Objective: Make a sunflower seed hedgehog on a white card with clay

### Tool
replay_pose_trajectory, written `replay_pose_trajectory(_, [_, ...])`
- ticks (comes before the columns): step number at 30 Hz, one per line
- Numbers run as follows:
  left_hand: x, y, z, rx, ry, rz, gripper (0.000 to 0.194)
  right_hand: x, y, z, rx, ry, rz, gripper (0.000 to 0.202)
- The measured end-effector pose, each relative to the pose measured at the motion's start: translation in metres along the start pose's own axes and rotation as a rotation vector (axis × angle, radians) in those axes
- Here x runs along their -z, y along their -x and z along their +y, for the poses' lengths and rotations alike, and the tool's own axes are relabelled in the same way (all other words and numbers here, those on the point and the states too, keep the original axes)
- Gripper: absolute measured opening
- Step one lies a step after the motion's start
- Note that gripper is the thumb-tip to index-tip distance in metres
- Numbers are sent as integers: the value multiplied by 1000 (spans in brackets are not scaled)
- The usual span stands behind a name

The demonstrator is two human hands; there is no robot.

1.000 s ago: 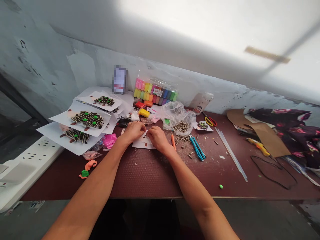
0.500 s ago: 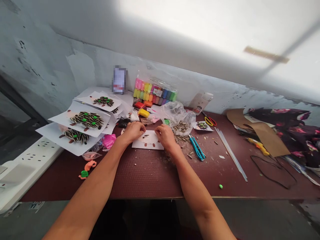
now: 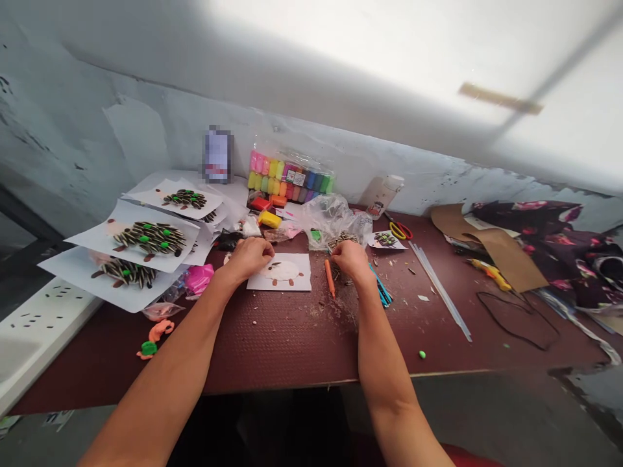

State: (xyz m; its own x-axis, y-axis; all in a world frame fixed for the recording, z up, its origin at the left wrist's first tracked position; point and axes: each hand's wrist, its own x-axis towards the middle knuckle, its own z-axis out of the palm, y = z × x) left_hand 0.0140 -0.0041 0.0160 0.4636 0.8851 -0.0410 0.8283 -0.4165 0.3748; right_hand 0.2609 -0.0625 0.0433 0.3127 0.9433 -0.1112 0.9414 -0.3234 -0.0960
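Two grips we cannot tell: our left hand point(image 3: 250, 255), at the left of the hedgehog card point(image 3: 305, 266), could drag it askew; our right hand point(image 3: 350, 259), by sunflower seeds point(image 3: 341, 239) farther right, could scatter them.

- Near the centre of the frame, the rectangular white paper sheet point(image 3: 305, 281) carries a cream oval shape point(image 3: 283, 271) with brown spots point(image 3: 291, 282).
- At the left, the seed-covered paper pictures point(image 3: 150, 239) show dark and pale stripes, with bright green dots point(image 3: 166, 232).
- Below, the flat tabletop point(image 3: 287, 337) is dark reddish brown.
- At the right, the crumpled cloth point(image 3: 530, 243) has pink flowers on dark purple.
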Motion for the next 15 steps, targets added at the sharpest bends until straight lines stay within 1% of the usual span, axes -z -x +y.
replay_pose_trajectory(4, [1,0,0,-9,9,-5,24,5,3,4,-4,13,-50,23])
replay_pose_trajectory(9, [-1,0,-2,-7,0,6,25,11,5,10,41,9,-132,20])
replay_pose_trajectory(13, [-2,-1,-4,-16,-8,7,27,13,8,8,36,38,-192,22])
replay_pose_trajectory(15, [-3,-1,-4,-18,-11,5,27,14,9,6,28,65,-201,24])
